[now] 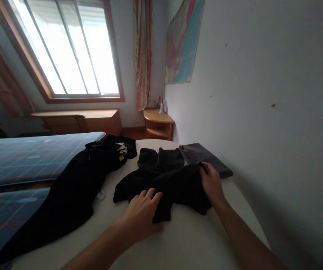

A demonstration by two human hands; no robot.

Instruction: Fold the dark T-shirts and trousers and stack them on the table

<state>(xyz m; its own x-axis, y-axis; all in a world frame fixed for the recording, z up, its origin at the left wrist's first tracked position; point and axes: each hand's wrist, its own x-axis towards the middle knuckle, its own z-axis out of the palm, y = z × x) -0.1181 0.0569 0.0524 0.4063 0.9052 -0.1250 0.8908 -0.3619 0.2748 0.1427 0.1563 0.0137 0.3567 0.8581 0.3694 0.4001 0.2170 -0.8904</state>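
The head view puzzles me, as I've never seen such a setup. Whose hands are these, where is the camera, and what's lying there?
There's no robot here: a person works with two bare hands, filmed by a camera worn on their head, looking forward and down. On the white, curved-edged table lies a crumpled black cloth garment. A dark grey folded cloth lies behind it to the right; a long heap of black fabric stretches along the left. The right hand grips the garment's right end; the left hand touches its near edge.
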